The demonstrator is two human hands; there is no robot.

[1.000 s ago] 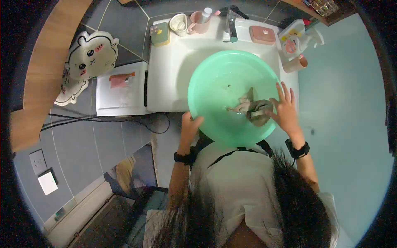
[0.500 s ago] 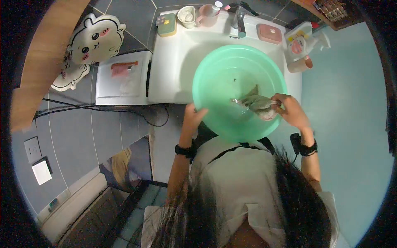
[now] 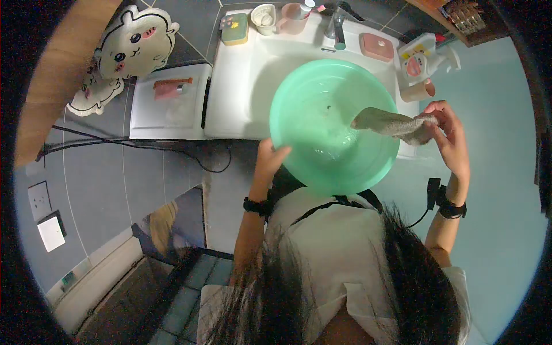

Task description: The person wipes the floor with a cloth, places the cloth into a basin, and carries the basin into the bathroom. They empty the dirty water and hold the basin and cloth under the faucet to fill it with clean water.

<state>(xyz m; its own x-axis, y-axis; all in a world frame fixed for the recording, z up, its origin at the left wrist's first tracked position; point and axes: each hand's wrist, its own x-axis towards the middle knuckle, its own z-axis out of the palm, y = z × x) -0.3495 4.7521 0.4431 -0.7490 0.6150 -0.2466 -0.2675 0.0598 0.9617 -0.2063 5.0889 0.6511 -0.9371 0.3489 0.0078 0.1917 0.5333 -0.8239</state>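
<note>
A wet grey sock [image 3: 391,124] stretches out from my right hand [image 3: 449,135], which pinches one end of it beyond the right rim of the basin. The sock's other end hangs over the basin's water. My left hand [image 3: 271,163] grips the left rim of the green basin [image 3: 287,86], thumb on the inside and fingers hidden outside. Rippled water lies in the basin, with a small dark speck [image 3: 328,107] in it. The basin rests partly over the white sink and sticks out toward my body.
Behind the basin stands the faucet [image 3: 336,35]. A soap box [image 3: 234,30], a pink mug [image 3: 292,22] and a pink box [image 3: 377,47] line the sink's back edge. Spray bottles [image 3: 422,64] and a cup [image 3: 418,91] stand at right. Black cables [image 3: 155,144] run along the left wall.
My right hand has moved up and to the right, lifting the sock out of the water. The sock has stretched out longer. My left hand keeps its hold on the rim.
</note>
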